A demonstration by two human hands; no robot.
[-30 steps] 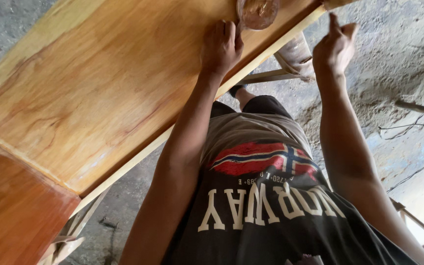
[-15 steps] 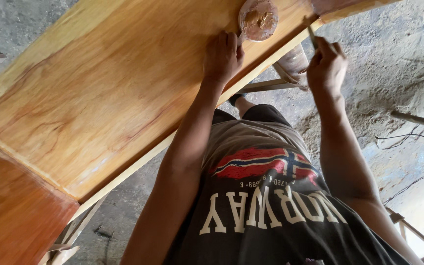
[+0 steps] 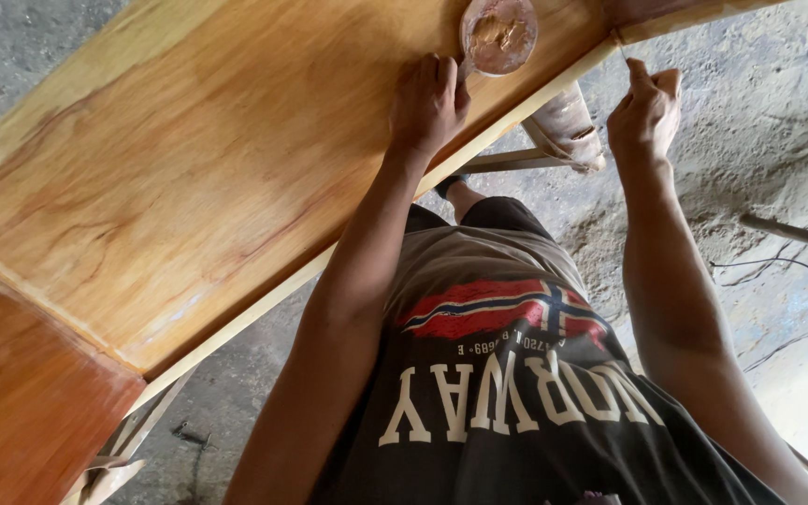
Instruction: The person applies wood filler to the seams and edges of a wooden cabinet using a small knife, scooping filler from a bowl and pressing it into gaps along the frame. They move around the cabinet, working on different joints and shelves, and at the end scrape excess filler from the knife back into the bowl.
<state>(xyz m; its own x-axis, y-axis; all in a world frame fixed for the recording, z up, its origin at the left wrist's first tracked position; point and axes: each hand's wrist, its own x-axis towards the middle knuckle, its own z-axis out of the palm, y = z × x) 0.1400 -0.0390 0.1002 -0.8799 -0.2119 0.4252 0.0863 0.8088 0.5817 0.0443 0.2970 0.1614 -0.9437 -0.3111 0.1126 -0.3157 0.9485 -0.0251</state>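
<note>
A: Take the round tub (image 3: 498, 35) of brown paste as your marker. The left hand (image 3: 428, 101) lies just below it, palm down on the varnished wooden panel (image 3: 189, 178), fingers together and slightly curled, pressed flat and holding nothing.

B: And the right hand (image 3: 645, 110)?

A: Off to the right of the tub, past the panel's pale edge strip (image 3: 516, 108). Its fingers are bunched in a pinch at the corner of that strip. They may be gripping a thin tool or a dab of filler, but the view is too small there to tell.

B: So how should the corner be worked well?

A: I'd judge it best to keep the left palm bearing down beside the tub so the panel cannot rock, and to move the pinched fingers in short strokes along the strip rather than across it.

B: Any room to shift?

A: Below and left of the tub the panel runs long and bare. Right of the tub the edge drops straight off to the rough concrete floor (image 3: 759, 140), with a slim metal frame (image 3: 516, 159) under the edge, and a cable (image 3: 787, 266) farther out on the floor.
</note>
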